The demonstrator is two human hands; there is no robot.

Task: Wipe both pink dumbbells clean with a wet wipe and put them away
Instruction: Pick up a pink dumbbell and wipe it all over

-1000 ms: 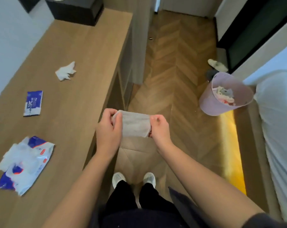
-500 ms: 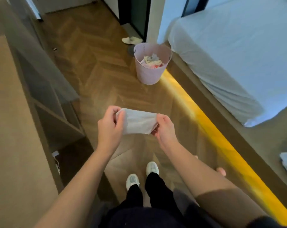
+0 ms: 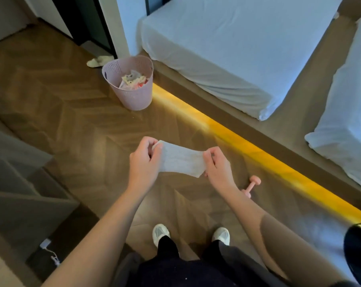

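Head view. The left hand (image 3: 145,162) and right hand (image 3: 216,166) hold a wet wipe (image 3: 181,162) stretched between them at waist height, each pinching one short edge between thumb and curled fingers. The wipe is a pale grey, thin, limp sheet with a faint woven texture; it sags slightly along its lower edge. Judgement: it is light and soft, likely damp and prone to bunching, so it would wipe better folded or wrapped flat over the fingers than held by the corners.

One pink dumbbell (image 3: 251,185) lies on the floor (image 3: 82,131) just below and to the right of the right wrist, partly hidden by that forearm. It shows a slim bar between two rounded heads, with a smooth matt coating. Judgement: it is rigid, small and dense for its size, and may roll; the bar is the obvious place to grip. A second dumbbell is not in view.

Beyond the left hand stands a perforated pink plastic basket (image 3: 132,100) holding crumpled waste. The floor is herringbone wood.
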